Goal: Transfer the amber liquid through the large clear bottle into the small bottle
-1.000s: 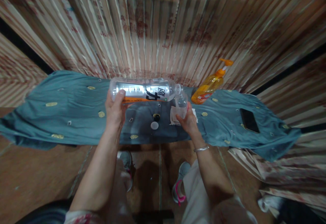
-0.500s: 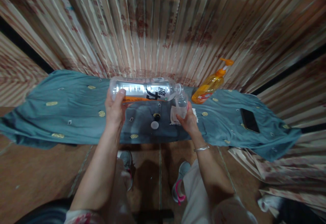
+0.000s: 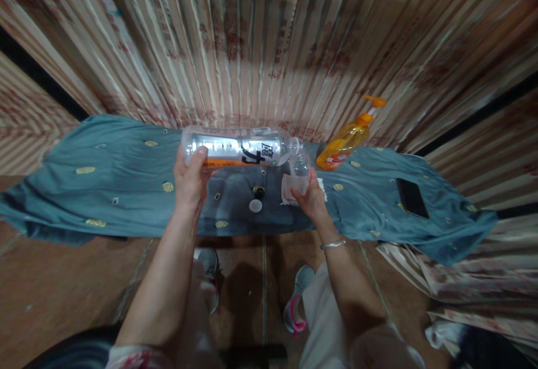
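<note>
Clear plastic with a silver, black and orange label forms the large bottle (image 3: 235, 148), which lies nearly level in the air above the bench (image 3: 227, 204). The left hand (image 3: 191, 178) grasps it near its base, thumb on the near side, with the neck pointing right. The right hand (image 3: 310, 194) is closed around the lower part of a small clear container (image 3: 300, 168), whose open end is right at the large bottle's mouth; whether the two rims touch, and whether liquid passes between them, I cannot tell. A silver bracelet (image 3: 332, 244) circles the right wrist.

Teal cloth (image 3: 126, 190) with yellow motifs covers the bench. On it, below the large bottle, a small black cap (image 3: 259, 193) sits just beside a white disc (image 3: 255, 206). A pale, frayed-edged piece (image 3: 288, 191) lies partly hidden behind the right hand and the small container. To the right of the container, near the far edge, is an amber bottle (image 3: 341, 146) with an orange pump top, and well apart from it, farther right, lies a black phone (image 3: 412, 197). A pleated, patterned curtain (image 3: 252, 50) hangs behind; two grey shoes (image 3: 296, 302) rest on the brown tiled floor (image 3: 239, 302).
</note>
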{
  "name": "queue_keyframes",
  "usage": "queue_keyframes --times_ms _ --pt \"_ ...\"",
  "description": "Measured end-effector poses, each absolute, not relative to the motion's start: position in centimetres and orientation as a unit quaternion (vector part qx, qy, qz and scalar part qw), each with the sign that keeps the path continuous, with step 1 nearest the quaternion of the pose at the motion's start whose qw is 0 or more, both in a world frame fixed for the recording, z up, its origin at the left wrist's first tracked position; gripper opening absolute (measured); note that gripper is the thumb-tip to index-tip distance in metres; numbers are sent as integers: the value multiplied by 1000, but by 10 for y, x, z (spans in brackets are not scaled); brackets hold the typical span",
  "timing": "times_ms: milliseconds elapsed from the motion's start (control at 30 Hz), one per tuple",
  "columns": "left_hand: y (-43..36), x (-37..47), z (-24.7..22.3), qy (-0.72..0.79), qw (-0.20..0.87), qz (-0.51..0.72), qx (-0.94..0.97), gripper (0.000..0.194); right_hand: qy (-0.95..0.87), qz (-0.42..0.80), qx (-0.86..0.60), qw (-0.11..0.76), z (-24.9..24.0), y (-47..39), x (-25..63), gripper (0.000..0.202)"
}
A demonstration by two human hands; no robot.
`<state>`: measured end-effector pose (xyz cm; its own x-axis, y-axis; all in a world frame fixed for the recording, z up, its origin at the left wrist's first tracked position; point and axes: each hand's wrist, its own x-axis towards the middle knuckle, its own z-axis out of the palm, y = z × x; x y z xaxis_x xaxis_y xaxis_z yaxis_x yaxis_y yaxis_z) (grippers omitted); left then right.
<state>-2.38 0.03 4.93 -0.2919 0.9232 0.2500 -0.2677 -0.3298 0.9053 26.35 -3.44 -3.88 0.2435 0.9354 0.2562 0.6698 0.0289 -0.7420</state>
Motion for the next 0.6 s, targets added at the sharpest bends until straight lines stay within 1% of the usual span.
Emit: queue_keyframes --times_ms 367,600 --pt "3 -26 46 388 418 692 444 55 -599 141 -672 412 -45 -32 266 89" --pt "0 -24 50 393 426 701 415 56 -606 131 -670 408 -46 -32 266 88"
